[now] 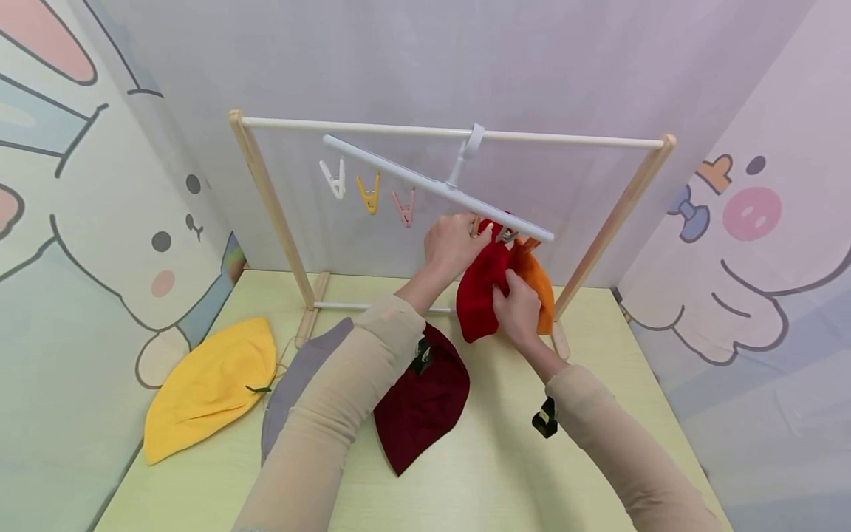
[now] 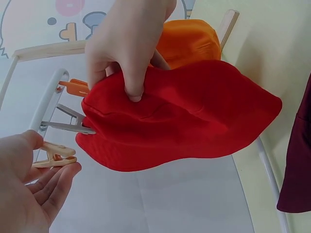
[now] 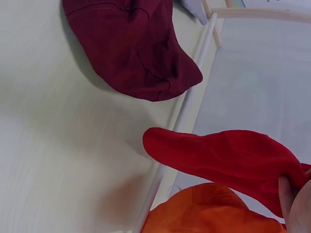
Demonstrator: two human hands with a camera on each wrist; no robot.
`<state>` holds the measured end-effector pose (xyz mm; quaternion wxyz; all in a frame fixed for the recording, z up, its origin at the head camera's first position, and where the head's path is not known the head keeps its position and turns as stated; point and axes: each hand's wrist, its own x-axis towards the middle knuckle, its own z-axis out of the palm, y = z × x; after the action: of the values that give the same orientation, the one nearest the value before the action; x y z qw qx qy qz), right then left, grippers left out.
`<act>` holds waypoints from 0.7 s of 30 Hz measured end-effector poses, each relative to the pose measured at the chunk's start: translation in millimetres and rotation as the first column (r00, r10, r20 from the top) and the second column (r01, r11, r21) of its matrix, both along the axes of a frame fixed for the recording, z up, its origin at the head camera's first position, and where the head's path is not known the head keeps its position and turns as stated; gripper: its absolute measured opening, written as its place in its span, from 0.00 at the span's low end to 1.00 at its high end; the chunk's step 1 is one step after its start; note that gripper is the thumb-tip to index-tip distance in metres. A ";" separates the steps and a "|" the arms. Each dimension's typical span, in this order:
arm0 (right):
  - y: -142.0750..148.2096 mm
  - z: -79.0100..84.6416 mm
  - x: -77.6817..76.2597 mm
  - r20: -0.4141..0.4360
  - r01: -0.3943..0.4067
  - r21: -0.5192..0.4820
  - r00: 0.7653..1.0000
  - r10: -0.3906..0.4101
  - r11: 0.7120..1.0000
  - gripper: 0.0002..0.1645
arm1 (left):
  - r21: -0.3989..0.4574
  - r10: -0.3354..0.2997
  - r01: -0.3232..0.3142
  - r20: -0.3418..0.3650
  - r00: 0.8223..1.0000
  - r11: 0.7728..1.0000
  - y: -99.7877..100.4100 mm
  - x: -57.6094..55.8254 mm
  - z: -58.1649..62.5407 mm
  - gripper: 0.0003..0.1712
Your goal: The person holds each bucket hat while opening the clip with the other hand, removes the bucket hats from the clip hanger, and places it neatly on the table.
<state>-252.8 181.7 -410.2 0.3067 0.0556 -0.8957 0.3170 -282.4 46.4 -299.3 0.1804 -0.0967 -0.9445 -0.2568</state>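
Note:
My left hand [image 1: 455,244] pinches a beige clothespin [image 2: 58,156] between thumb and fingers, beside the edge of a red bucket hat [image 2: 180,116]. My right hand [image 1: 518,307] grips the red hat's fabric, thumb on the near side. A grey clothespin [image 2: 70,121] on the pale blue hanger [image 1: 399,171] meets the red hat's edge. Behind hangs an orange hat [image 1: 541,292], by an orange clothespin [image 2: 77,88]. The hanger tilts down to the right under this side. In the right wrist view, the right hand is only partly visible, at the lower right edge.
White [image 1: 335,179], yellow [image 1: 368,193] and pink [image 1: 404,208] clothespins hang on the hanger's left half. The hanger hooks over a white rail [image 1: 352,127] on a wooden-sided rack. Yellow [image 1: 213,384], grey [image 1: 299,377] and maroon [image 1: 428,406] hats lie on the table [image 1: 492,473].

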 end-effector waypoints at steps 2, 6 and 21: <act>1.5 0.6 2.8 -0.005 -0.009 0.010 1.000 0.009 1.000 0.04 | -0.001 0.000 0.000 -0.002 1.000 1.000 0.1 -0.3 -0.3 0.19; 4.1 2.2 9.1 -0.020 -0.024 0.028 0.999 0.025 0.999 0.03 | -0.003 -0.003 0.003 -0.003 1.000 1.000 -0.2 -0.7 -0.8 0.19; 14.1 6.8 23.5 -0.058 -0.070 0.070 0.996 0.074 0.995 0.05 | 0.009 -0.002 0.002 0.012 1.000 1.000 -2.3 -2.6 -3.3 0.19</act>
<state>-229.3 195.8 -403.4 0.3202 0.1078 -0.8937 0.2953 -285.0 44.1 -302.5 0.1750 -0.0953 -0.9443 -0.2619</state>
